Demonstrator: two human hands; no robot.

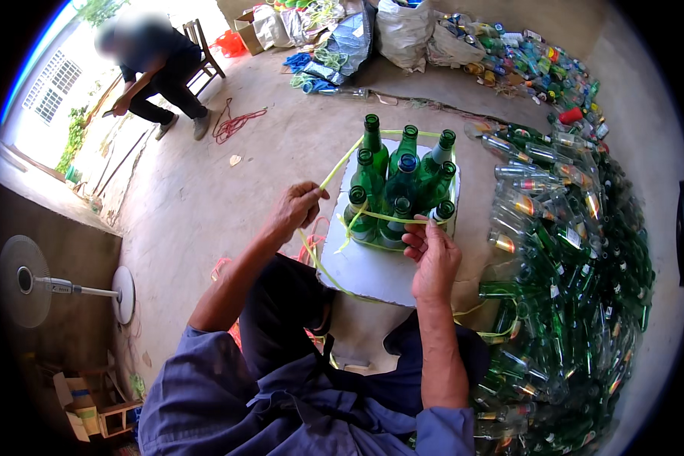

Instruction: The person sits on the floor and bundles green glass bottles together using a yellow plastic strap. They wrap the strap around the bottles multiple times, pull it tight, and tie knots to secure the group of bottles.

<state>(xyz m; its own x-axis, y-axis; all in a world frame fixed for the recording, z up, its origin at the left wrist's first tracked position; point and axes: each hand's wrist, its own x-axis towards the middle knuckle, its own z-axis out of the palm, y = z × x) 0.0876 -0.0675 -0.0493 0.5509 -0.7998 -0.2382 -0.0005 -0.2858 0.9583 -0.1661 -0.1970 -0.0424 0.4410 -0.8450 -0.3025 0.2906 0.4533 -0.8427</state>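
Several green glass bottles (368,181) stand upright in a tight block on a pale board (359,276) in front of me. A darker, bluish bottle (406,179) is in the middle of the block. A yellow-green plastic cord (342,165) runs behind the bottles and across their front, with a crossing at the front left bottle. My left hand (297,210), left of the block, pinches the cord, and a length of it hangs down past the board. At the front right bottle, my right hand (436,251) holds the cord's front stretch between thumb and finger.
A large heap of loose glass bottles (570,273) lies along my right side. Plastic bottles (524,57) and stuffed sacks (404,34) line the back wall. A seated person (154,62) is at the far left, near red rope (236,124). A fan (62,285) stands left.
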